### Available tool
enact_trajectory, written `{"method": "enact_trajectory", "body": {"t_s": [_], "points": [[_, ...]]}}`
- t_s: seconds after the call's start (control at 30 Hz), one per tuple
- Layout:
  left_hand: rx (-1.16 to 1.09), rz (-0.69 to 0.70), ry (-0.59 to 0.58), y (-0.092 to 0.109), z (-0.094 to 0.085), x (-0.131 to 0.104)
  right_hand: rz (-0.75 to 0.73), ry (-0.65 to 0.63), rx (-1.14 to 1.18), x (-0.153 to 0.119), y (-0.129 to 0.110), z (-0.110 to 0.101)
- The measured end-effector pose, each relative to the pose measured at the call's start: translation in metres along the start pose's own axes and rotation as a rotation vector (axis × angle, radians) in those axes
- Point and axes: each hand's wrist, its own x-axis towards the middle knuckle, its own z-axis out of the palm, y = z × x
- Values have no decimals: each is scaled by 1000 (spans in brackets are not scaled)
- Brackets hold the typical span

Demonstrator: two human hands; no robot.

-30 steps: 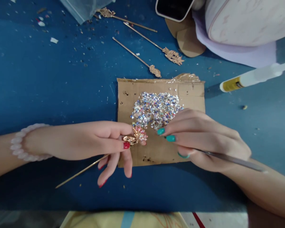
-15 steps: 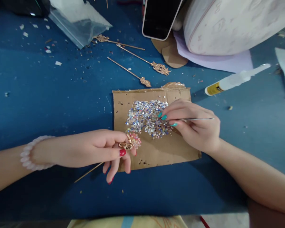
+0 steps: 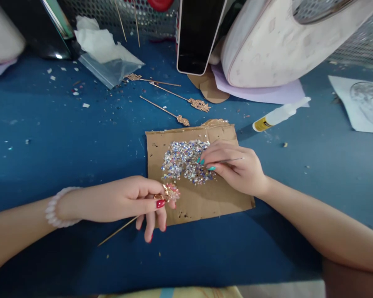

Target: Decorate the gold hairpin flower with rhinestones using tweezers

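Note:
Between the thumb and forefinger of my left hand (image 3: 136, 200) is a gold hairpin (image 3: 119, 230); its head carries a cluster of pink and clear stones, and its stem slants out below the palm. My right hand (image 3: 236, 167) pinches thin metal tweezers (image 3: 233, 159) over a spread of small shiny rhinestones (image 3: 183, 159), silvery, blue and clear. Its fingertips are at the right side of the pile, and the tool's tip is hidden there. The stones lie on a piece of brown cardboard (image 3: 205, 203).
Several gold hairpins (image 3: 199, 104) lie behind the cardboard. A glue bottle (image 3: 272, 118) leans at the right, near a paper with a drawing (image 3: 368, 103). A phone (image 3: 199, 37), a white bag (image 3: 261, 54) and a plastic bag (image 3: 108, 68) are at the back.
The view has tipped up, showing more of the table's back. My right hand has shifted slightly left over the rhinestones. My left hand keeps its hold on the hairpin.

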Motion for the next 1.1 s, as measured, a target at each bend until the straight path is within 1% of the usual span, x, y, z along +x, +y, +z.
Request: {"method": "enact_trajectory", "body": {"t_s": [0.07,0.13,0.27,0.43,0.53,0.67,0.8,0.97,1.1], "points": [[14,11,-14,4,1,2,2,17,-6,0,2,2],[33,25,-31,6,1,4,42,70,-9,0,5,3],[50,67,-72,5,-5,9,232,197,-33,-1,16,0],[79,91,-89,8,-13,12,339,355,-110,-2,46,-10],[101,94,-85,13,-14,11,404,437,-43,-1,64,-12],[120,119,-30,15,-13,11,436,440,8,2,82,-11],[131,157,47,9,-12,10,473,441,31,3,89,-10],[143,215,148,0,-6,3,503,391,29,3,82,-5],[139,276,235,-2,0,-9,510,361,27,5,70,0]]}}
